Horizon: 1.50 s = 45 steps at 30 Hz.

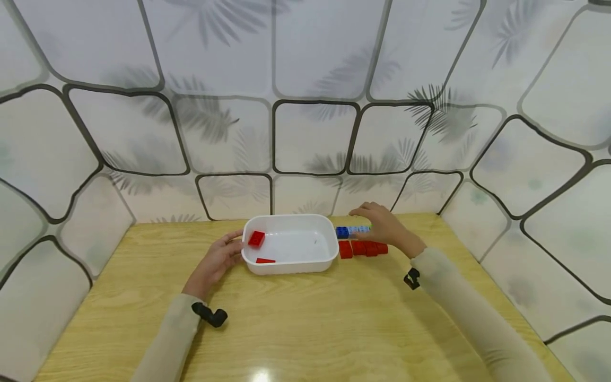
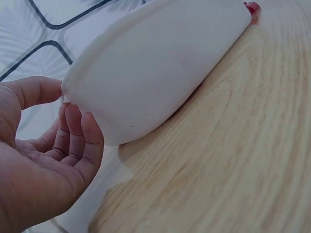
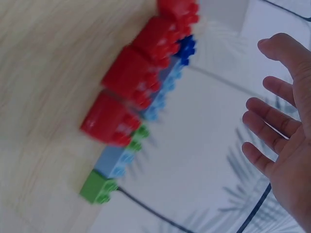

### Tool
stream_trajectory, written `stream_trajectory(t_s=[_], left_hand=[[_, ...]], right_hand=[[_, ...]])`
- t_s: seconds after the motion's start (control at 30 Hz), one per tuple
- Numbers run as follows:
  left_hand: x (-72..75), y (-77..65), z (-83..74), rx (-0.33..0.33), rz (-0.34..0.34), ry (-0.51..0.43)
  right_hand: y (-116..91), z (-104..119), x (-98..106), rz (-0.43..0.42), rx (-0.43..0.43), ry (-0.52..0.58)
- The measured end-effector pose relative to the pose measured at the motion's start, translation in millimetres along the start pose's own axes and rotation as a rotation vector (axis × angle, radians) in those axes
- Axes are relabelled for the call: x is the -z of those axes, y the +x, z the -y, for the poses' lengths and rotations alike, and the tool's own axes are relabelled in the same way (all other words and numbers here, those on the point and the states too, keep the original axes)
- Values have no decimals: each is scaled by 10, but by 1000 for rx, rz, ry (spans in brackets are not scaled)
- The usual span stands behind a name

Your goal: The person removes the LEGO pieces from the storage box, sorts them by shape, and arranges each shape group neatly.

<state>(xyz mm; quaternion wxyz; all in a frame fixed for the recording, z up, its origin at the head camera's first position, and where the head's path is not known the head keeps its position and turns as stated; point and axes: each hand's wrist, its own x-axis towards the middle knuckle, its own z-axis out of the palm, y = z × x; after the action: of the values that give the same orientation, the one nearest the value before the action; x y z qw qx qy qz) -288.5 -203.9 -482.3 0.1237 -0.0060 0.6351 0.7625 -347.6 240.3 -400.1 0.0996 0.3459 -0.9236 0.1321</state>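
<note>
My left hand [image 1: 223,258] is at the left end of a white plastic tub [image 1: 291,268], its fingertips against the outside of the wall and rim. The left wrist view shows the fingers [image 2: 91,127] bent loosely beside the tub. Two red pieces lie inside: a building brick [image 1: 256,239] near the left wall and a thin-looking red piece [image 1: 265,260] by the near wall. Beyond the tub's right end, my right hand [image 1: 382,223] hovers over a row of toy bricks with its fingers spread and nothing held. Red bricks [image 3: 129,75] line the near side.
Behind the red bricks runs a second row with a dark blue brick [image 1: 342,232], light blue bricks [image 3: 112,160] and a green brick [image 3: 97,187]. A patterned wall [image 1: 305,196] borders the back of the wooden table [image 1: 305,329].
</note>
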Motion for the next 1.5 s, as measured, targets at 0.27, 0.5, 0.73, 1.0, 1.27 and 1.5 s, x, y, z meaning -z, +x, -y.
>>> stream_trajectory(t_s=[0.27,0.5,0.73,1.0,1.27,1.5], left_hand=[[19,-13,10,-27,-15,20],[28,-26,-16,-56,-34,117],[50,-44,-10,-97,-8,193],[58,-20,36,-134,-30,185],[49,-9,66,-138,-48,174],[42,-15,2,-139,-25,178]], right_hand=[[272,352,-6,-51,39,118],[442,566,-82,-45,61,188],[590,725,-175,-30,89,296],[772,984,-288,25,113,347],[949,1157,-470,93,110,326],[1125,1246,-606,144,129,327]])
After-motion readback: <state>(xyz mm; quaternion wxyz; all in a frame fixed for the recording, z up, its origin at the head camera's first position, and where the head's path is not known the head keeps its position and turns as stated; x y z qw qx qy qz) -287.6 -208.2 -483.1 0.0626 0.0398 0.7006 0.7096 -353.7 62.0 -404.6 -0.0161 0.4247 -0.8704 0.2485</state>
